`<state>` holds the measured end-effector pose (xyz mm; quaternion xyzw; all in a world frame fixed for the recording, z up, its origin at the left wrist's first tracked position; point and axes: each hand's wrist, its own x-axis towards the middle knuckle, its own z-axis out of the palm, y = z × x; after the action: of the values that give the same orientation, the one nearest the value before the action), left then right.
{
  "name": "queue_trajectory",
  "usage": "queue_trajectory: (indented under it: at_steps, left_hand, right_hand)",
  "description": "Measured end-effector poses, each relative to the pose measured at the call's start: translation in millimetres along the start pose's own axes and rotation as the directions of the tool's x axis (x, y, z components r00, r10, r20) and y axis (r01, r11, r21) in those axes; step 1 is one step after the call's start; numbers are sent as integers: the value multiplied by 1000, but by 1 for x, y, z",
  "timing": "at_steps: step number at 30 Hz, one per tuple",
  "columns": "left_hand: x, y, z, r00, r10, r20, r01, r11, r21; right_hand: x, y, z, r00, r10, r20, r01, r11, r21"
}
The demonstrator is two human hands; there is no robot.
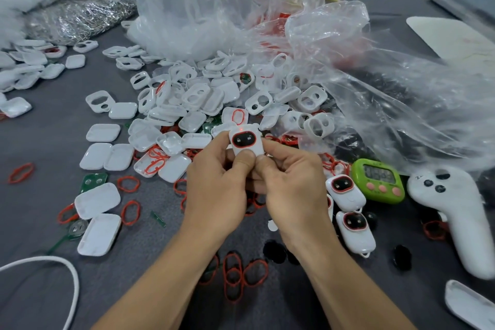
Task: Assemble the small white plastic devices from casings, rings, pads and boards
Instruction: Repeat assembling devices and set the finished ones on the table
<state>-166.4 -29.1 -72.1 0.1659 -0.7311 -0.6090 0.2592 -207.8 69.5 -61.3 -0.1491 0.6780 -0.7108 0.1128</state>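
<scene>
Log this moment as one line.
device: thumbs on lower front | left hand: grips device | right hand: grips device | finished device: beside timer | casings: piled behind

Casing pile (187, 99) crowds front; table (48, 139) gap left.

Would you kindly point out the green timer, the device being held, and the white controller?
green timer (378, 177), head view, on its display.
held device (245, 140), head view, on its black face.
white controller (460, 222), head view, on the middle of its body.
</scene>
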Motion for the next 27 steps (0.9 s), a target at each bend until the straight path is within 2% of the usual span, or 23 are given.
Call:
queue_trajectory:
  at_steps: [8, 11, 15, 17, 20, 21, 25, 27]
  left_hand:
    - [-1, -1, 1, 998, 12, -62, -5, 994, 112]
    - [5, 2, 3, 994, 2, -112, 12, 992, 125]
    - [11, 4, 4, 999, 34, -4, -33, 992, 118]
    - [12, 4, -1, 998, 2, -69, 5, 995, 96]
    - [13, 8, -7, 989, -74, -127, 84, 993, 77]
    - [12, 10, -8, 991, -79, -110, 89, 992, 92]
    - [12, 11, -11, 1000, -18, -15, 21, 977, 210]
    - [11, 9, -13, 1000, -14, 6, 12, 982, 191]
  right_hand:
    - [-2, 4, 4, 1000, 3, 18, -4, 996, 86]
    - [-6, 11, 11, 1000, 8, 15, -7, 997, -72]
    - [-4, 8, 13, 997, 78, 17, -75, 988, -135]
    - [0, 3, 9, 996, 79, 30, -70, 972, -223]
    - [9, -6, -6, 983, -58, -176, -9, 934, -357]
    - [11, -9, -11, 982, -74, -174, 8, 936, -352]
    - [13, -20, -18, 998, -9, 60, 18, 990, -142]
    - [14, -22, -20, 999, 33, 43, -31, 998, -50]
